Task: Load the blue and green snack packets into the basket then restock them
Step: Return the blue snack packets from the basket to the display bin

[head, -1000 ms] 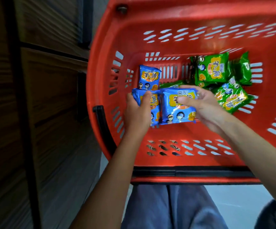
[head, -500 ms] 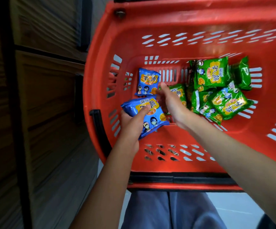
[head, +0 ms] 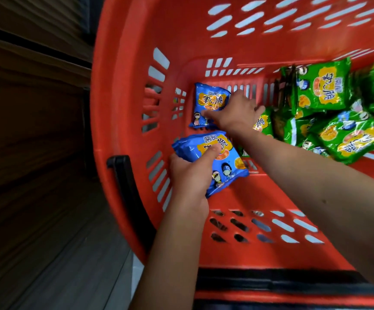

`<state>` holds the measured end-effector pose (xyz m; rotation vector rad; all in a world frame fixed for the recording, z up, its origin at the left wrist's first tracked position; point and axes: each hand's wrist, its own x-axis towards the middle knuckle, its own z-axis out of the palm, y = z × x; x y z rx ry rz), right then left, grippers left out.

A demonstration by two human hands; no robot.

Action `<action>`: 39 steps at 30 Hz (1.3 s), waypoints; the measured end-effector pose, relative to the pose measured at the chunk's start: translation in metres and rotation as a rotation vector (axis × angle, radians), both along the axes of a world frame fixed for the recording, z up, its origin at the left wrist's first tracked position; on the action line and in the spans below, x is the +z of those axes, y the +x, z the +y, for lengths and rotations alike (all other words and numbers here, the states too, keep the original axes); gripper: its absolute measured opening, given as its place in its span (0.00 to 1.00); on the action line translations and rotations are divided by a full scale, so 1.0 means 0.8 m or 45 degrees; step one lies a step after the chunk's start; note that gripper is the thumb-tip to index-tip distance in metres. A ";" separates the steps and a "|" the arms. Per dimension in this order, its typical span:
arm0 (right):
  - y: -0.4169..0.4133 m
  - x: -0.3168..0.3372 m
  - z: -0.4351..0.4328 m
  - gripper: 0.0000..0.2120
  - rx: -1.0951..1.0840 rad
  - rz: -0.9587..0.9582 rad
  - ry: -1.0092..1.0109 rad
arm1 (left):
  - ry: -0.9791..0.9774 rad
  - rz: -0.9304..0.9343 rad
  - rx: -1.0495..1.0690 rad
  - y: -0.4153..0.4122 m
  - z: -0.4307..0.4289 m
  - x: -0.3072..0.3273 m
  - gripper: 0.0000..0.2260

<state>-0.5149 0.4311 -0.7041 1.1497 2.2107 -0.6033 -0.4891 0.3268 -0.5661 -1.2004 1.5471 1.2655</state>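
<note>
Our left hand (head: 189, 175) clamps a stack of blue snack packets (head: 212, 157) low inside the red basket (head: 123, 90). Our right hand (head: 237, 113) closes its fingers on another blue packet (head: 208, 101) lying on the basket floor. Green snack packets (head: 329, 108) are piled to the right.

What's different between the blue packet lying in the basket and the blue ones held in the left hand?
The lone blue packet lies at the far end of the basket floor, with the right hand closing on its near edge; the blue stack is lifted, clamped in the left hand. The lone one is single and roughly square to the view; the stack holds several, tilted. All share the same blue printed design.
</note>
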 end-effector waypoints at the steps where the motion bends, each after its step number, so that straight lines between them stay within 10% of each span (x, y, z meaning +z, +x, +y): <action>1: 0.002 -0.003 -0.002 0.37 0.002 0.049 -0.007 | -0.009 0.004 0.004 0.000 0.001 0.001 0.17; 18: 0.019 0.072 0.016 0.26 -0.518 0.577 -0.339 | 0.023 0.070 0.002 -0.002 0.002 0.044 0.21; 26: 0.061 0.306 0.054 0.16 -0.954 0.606 -0.647 | 0.068 0.207 -0.103 -0.017 -0.006 0.217 0.23; 39: 0.158 0.784 0.033 0.06 -0.832 0.782 -1.037 | 0.178 0.378 -0.198 0.027 -0.077 0.626 0.20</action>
